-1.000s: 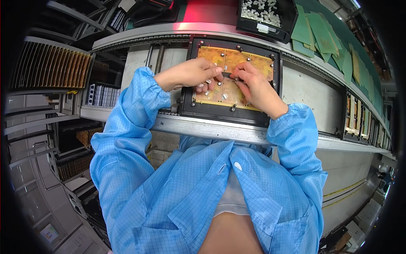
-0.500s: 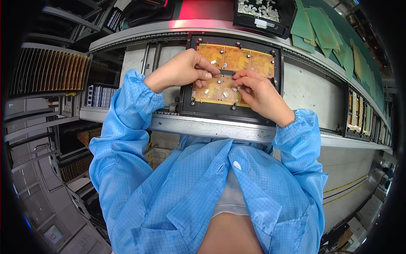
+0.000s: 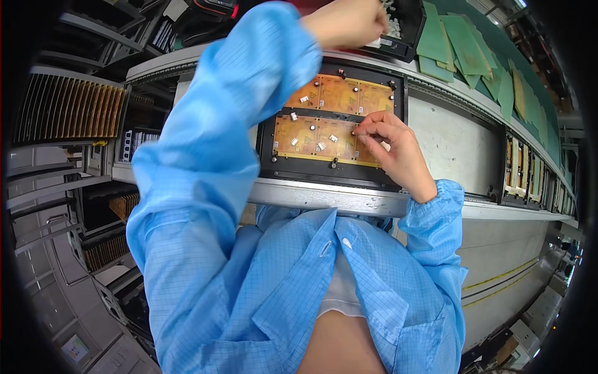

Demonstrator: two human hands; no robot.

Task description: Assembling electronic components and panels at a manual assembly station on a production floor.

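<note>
My left hand [image 3: 354,23] reaches over the near side of a black bin [image 3: 408,50] of small white connectors [image 3: 393,28]. Its fingers are smeared and partly hidden, so their grip does not show. Over the lower right of a black frame [image 3: 268,140] is my right hand [image 3: 398,144], thumb and fingers pinched together. A bit of white, apparently a connector [image 3: 385,146], shows between its fingers and palm. The frame carries two rows of amber circuit boards [image 3: 339,93]. Several white connectors, among them one tilted piece [image 3: 334,138], stand or lie on them; my left sleeve covers the upper left.
The frame sits across metal conveyor rails [image 3: 311,194]. Green sheets [image 3: 464,43] lie loosely stacked at the back right. A rack of upright boards [image 3: 71,106] stands at the left. More boards [image 3: 522,165] are held between the rails at the right.
My left hand has left the boards and swung up to the bin. My right hand stays over the boards, slightly lower. More connectors are now visible on the boards.
</note>
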